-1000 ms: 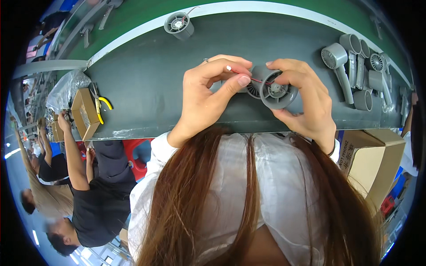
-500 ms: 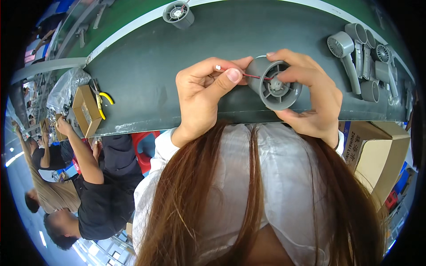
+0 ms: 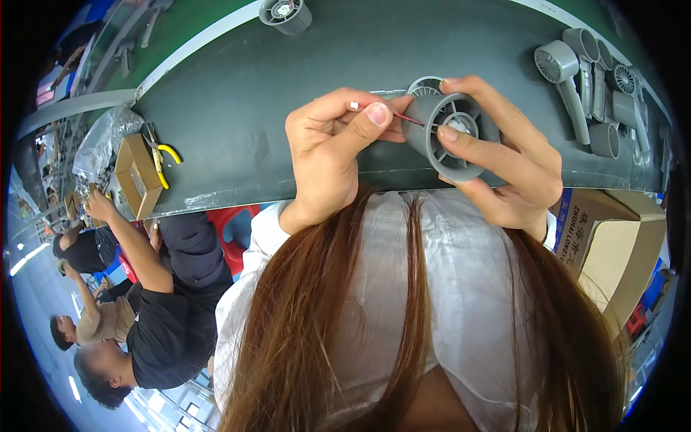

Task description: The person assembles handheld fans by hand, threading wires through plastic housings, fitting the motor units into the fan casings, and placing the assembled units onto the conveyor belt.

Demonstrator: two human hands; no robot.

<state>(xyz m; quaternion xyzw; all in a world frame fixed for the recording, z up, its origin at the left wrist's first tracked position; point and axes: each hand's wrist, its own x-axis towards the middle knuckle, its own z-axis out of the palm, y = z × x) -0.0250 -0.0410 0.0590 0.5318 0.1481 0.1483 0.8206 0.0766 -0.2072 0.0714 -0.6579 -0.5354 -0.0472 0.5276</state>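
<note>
In my right hand (image 3: 524, 155) is a grey cylindrical fan housing (image 3: 421, 135), its open end tilted toward me. The thumb and fingers grip its rim, and one fingertip reaches in beside the spoked centre with a pale motor hub (image 3: 464, 124). A thin red and dark wire (image 3: 409, 118) runs out of the housing. My left hand (image 3: 324, 147) pinches that wire between thumb and forefinger, near a small white connector (image 3: 354, 106). Just behind the housing shows part of a round grey grille (image 3: 426, 88); the rest of it is hidden.
Another grey fan housing (image 3: 286, 17) stands at the far edge of the dark work surface (image 3: 237, 108). Several grey handheld fans (image 3: 558, 65) lie at right. Yellow-handled pliers (image 3: 167, 155) and a small cardboard box (image 3: 137, 176) are at left. People sit beyond; an open carton (image 3: 612, 252) is at right.
The housing has tilted and shifted slightly right in my right hand, uncovering the grille behind it. My left hand keeps its pinch on the wire. The view has shifted slightly.
</note>
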